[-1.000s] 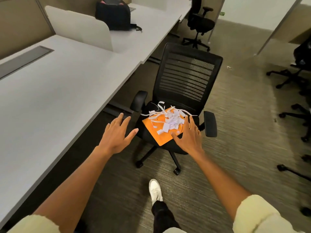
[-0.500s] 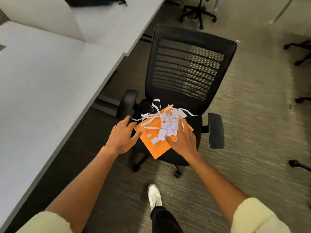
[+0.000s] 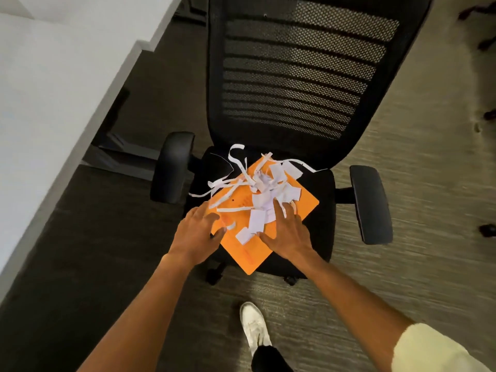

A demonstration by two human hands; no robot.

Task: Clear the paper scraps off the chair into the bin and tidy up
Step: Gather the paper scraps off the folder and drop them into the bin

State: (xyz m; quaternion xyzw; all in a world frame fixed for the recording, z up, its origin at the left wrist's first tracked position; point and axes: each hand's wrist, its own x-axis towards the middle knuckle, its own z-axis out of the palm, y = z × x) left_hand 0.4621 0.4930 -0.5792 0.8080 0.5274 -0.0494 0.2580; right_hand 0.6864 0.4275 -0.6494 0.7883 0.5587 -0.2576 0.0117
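Note:
A black mesh-backed office chair (image 3: pixel 295 76) stands in front of me. On its seat lies an orange sheet (image 3: pixel 306 204) turned like a diamond, with a heap of white paper scraps (image 3: pixel 264 189) on top; several thin strips trail off toward the left armrest. My left hand (image 3: pixel 197 232) is at the sheet's left corner, fingers spread and straight. My right hand (image 3: pixel 285 232) lies over the sheet's near right part, fingertips at the edge of the scrap heap. Neither hand holds anything. No bin is in view.
A white desk (image 3: pixel 40 103) runs along the left, its edge close to the chair's left armrest (image 3: pixel 173 166). The right armrest (image 3: pixel 371 204) juts out on the other side. Grey carpet lies all around. My white shoe (image 3: pixel 253 327) is just before the chair base.
I have stepped closer and the view has tilted down onto the seat. Both hands moved forward from short of the chair onto the orange sheet, closing in on the scraps.

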